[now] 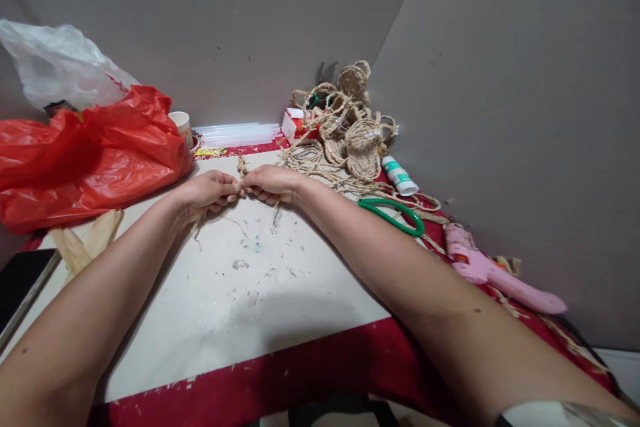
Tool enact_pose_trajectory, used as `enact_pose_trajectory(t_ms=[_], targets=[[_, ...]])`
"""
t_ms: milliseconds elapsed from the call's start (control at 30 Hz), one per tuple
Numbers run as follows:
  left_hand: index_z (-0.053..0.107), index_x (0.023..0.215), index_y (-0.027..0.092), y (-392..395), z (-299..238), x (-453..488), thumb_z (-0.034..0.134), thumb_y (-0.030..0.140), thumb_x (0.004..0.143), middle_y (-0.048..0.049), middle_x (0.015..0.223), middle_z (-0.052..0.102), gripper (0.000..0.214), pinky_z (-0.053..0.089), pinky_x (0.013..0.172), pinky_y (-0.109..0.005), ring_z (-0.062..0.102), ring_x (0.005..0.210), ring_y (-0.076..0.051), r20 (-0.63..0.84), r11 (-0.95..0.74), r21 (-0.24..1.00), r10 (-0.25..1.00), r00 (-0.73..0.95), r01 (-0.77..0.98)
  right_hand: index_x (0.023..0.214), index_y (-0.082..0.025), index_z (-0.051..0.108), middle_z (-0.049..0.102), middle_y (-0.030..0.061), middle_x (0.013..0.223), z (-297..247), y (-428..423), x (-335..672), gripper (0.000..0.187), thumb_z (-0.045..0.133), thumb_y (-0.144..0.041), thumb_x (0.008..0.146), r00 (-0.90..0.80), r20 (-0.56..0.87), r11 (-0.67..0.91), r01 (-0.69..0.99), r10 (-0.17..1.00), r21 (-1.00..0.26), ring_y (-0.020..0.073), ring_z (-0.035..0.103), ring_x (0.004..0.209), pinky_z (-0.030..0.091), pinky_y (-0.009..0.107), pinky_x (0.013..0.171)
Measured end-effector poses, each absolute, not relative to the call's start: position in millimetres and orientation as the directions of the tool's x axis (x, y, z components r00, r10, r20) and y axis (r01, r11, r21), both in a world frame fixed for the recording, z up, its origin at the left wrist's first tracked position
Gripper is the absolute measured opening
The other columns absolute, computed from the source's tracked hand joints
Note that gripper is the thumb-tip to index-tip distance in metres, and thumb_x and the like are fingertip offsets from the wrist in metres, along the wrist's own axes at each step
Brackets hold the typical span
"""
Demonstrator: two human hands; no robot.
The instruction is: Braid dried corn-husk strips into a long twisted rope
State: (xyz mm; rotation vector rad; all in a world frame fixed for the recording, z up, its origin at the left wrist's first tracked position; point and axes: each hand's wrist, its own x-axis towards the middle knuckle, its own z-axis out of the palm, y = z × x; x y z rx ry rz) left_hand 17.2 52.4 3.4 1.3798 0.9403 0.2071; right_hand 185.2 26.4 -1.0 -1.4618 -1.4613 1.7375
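Note:
My left hand [211, 192] and my right hand [273, 183] meet over the far half of a white board. Both pinch a short braided straw cord [241, 165], whose finished plait points away from me between them. Loose strands trail below my left fingers onto the board. The fingers of both hands are pressed together around the strands, and the exact crossing is hidden by the fingertips. To the right of my right hand lies a heap of coiled braided straw rope [364, 147].
A red plastic bag [90, 160] bulges at the left, near a paper cup [181, 125] and clear sticks [237, 135]. On the right are a green scissor handle [393, 215], a white-and-green roll [400, 177] and a pink glue gun [505, 273]. Grey walls stand behind and right.

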Motion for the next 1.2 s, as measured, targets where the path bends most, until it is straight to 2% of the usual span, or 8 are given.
enact_pose_trajectory(t_ms=[233, 333, 433, 667, 867, 1000, 1133, 1200], targets=[[0.061, 0.070, 0.015, 52, 10, 14, 0.053, 0.030, 0.080, -0.0044, 0.066, 0.063, 0.020, 0.042, 0.053, -0.022, 0.054, 0.052, -0.010, -0.357, -0.069, 0.782, 0.766, 0.535, 0.620, 0.054, -0.017, 0.040, 0.030, -0.0078, 0.034, -4, 23, 175, 0.021, 0.049, -0.014, 0.073, -0.194, -0.347, -0.277, 0.315, 0.918, -0.908, 0.0034, 0.020, 0.029, 0.013, 0.018, 0.029], [0.063, 0.070, 0.016, 49, 17, 17, 0.049, 0.032, 0.080, -0.0051, 0.064, 0.063, 0.024, 0.040, 0.056, -0.024, 0.057, 0.058, -0.014, -0.172, -0.373, 0.494, 0.843, 0.509, 0.785, 0.054, -0.017, 0.042, 0.029, -0.0076, 0.032, -4, 23, 172, 0.021, 0.049, -0.015, 0.074, -0.172, -0.335, -0.268, 0.324, 0.926, -0.907, 0.0037, 0.020, 0.028, 0.013, 0.018, 0.029], [0.065, 0.077, 0.016, 34, 19, 28, 0.042, 0.033, 0.082, -0.0110, 0.077, 0.068, 0.030, 0.040, 0.059, -0.027, 0.062, 0.070, -0.021, -0.062, -0.492, 0.167, 0.859, 0.508, 0.854, 0.054, -0.016, 0.044, 0.029, -0.0078, 0.033, -5, 23, 172, 0.021, 0.048, -0.014, 0.075, -0.175, -0.349, -0.297, 0.266, 0.921, -0.917, 0.0031, 0.021, 0.028, 0.012, 0.017, 0.028], [0.054, 0.107, 0.007, -12, 1, 50, 0.028, 0.016, 0.085, -0.0191, 0.083, 0.068, 0.035, 0.045, 0.067, -0.036, 0.066, 0.081, -0.030, -0.014, -0.479, -0.126, 0.877, 0.481, 0.869, 0.054, -0.018, 0.031, 0.030, -0.0085, 0.037, -7, 25, 180, 0.030, 0.047, -0.011, 0.077, -0.298, -0.449, -0.461, 0.031, 0.842, -0.887, 0.0019, 0.020, 0.029, 0.013, 0.014, 0.027], [0.052, 0.107, 0.003, -24, -6, 56, 0.024, 0.006, 0.083, -0.0218, 0.081, 0.067, 0.038, 0.045, 0.063, -0.036, 0.066, 0.080, -0.031, -0.048, -0.516, -0.180, 0.855, 0.516, 0.837, 0.059, -0.015, 0.042, 0.030, -0.0093, 0.034, -5, 21, 177, 0.021, 0.049, -0.008, 0.078, -0.290, -0.436, -0.441, 0.052, 0.852, -0.896, 0.0017, 0.019, 0.028, 0.014, 0.012, 0.027], [0.054, 0.111, 0.003, -27, 3, 54, 0.027, 0.013, 0.085, -0.0198, 0.082, 0.068, 0.038, 0.044, 0.065, -0.032, 0.066, 0.081, -0.028, -0.081, -0.544, -0.162, 0.839, 0.538, 0.823, 0.063, -0.011, 0.049, 0.030, -0.0092, 0.034, -3, 19, 179, 0.018, 0.047, -0.006, 0.080, -0.326, -0.436, -0.445, 0.049, 0.839, -0.894, 0.0013, 0.018, 0.029, 0.015, 0.011, 0.028], [0.065, 0.082, 0.013, -13, 33, 39, 0.036, 0.041, 0.086, -0.0142, 0.076, 0.068, 0.041, 0.041, 0.063, -0.030, 0.063, 0.073, -0.025, -0.199, -0.573, 0.026, 0.800, 0.566, 0.819, 0.063, -0.009, 0.051, 0.027, -0.0098, 0.036, -3, 20, 186, 0.020, 0.044, -0.005, 0.081, -0.400, -0.419, -0.457, 0.000, 0.815, -0.890, 0.0011, 0.016, 0.030, 0.013, 0.011, 0.029], [0.064, 0.074, 0.015, 1, 44, 30, 0.042, 0.043, 0.083, -0.0101, 0.069, 0.066, 0.037, 0.038, 0.059, -0.026, 0.061, 0.068, -0.021, -0.069, -0.479, 0.167, 0.866, 0.495, 0.862, 0.063, -0.010, 0.050, 0.026, -0.0100, 0.037, -3, 21, 188, 0.019, 0.045, -0.005, 0.081, -0.424, -0.405, -0.452, -0.011, 0.810, -0.892, 0.0010, 0.016, 0.030, 0.013, 0.011, 0.029]])
